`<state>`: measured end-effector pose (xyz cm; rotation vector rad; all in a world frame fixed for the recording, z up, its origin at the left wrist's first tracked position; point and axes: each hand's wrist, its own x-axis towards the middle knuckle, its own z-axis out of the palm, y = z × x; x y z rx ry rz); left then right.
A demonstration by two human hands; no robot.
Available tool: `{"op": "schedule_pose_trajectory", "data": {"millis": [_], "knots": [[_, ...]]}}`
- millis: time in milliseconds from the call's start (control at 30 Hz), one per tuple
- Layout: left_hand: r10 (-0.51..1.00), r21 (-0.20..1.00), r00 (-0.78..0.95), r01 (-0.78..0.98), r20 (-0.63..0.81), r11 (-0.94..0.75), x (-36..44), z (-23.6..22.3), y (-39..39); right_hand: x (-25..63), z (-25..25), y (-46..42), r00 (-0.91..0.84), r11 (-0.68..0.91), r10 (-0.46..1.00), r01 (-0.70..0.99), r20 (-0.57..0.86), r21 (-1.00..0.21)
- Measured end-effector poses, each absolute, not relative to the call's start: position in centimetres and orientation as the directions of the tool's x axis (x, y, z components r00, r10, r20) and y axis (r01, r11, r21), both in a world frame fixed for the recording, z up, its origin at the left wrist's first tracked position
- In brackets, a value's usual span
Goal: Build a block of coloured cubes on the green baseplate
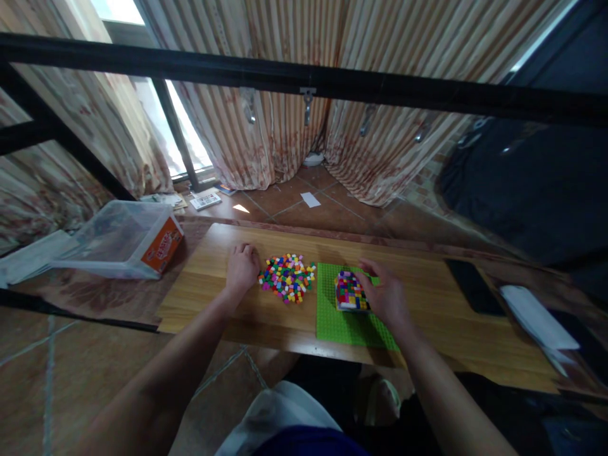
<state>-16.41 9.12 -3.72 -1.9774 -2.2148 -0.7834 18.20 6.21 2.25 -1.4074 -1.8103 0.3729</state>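
On a low wooden table, my left hand (244, 266) rests with curled fingers at the left edge of a loose pile of small, many-coloured toy bricks (289, 277). Whether those fingers hold a brick is hidden. To the right of the pile lies a green studded baseplate (327, 323), bearing a low block built of coloured bricks (349, 292). My right hand (387, 294) is over the block's right side, thumb and fingers drawn together at its upper right corner. Part of the block is covered by this hand, and anything pinched there is too small to make out.
A clear plastic bin (111, 237) with an orange label stands on the floor at left. Towards the table's right end lie a black phone-like slab (474, 286) and a white object (539, 316). A dark metal bar (285, 76) crosses before striped curtains (294, 38).
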Motion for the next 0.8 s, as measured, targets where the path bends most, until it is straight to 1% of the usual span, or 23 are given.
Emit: {"op": "schedule_pose_trajectory", "data": {"millis": [100, 167, 200, 267, 333, 433, 667, 800], "knots": [[0.912, 0.310, -0.168, 0.950, 0.374, 0.048, -16.4, -3.7, 9.1, 14.9, 3.0, 4.2, -0.225, 0.456, 0.875, 0.678, 0.429, -0.576], [0.914, 0.304, -0.168, 0.951, 0.369, 0.052, -16.4, -3.7, 9.1, 12.4, 2.9, 3.3, -0.357, 0.519, 0.851, 0.685, 0.386, -0.511], [0.914, 0.302, -0.170, 0.952, 0.368, 0.055, -16.4, -3.7, 9.1, 11.3, 2.6, 3.0, -0.395, 0.516, 0.855, 0.714, 0.336, -0.473], [0.914, 0.304, -0.171, 0.951, 0.368, 0.056, -16.4, -3.6, 9.1, 9.4, 1.9, 2.9, -0.415, 0.470, 0.883, 0.792, 0.221, -0.389], [0.913, 0.311, -0.167, 0.949, 0.372, 0.047, -16.4, -3.6, 9.1, 8.3, 1.2, 3.1, -0.399, 0.418, 0.908, 0.853, 0.125, -0.313], [0.911, 0.319, -0.153, 0.947, 0.383, 0.025, -16.4, -3.6, 9.1, 7.6, 0.6, 3.3, -0.375, 0.375, 0.926, 0.895, 0.047, -0.241], [0.907, 0.326, -0.160, 0.945, 0.390, 0.026, -16.7, -3.9, 9.3, 7.2, 0.5, 3.5, -0.372, 0.368, 0.928, 0.908, 0.019, -0.201], [0.908, 0.327, -0.160, 0.945, 0.388, 0.026, -16.7, -3.9, 9.2, 7.3, 0.3, 2.9, -0.389, 0.395, 0.918, 0.884, 0.074, -0.251]]}}
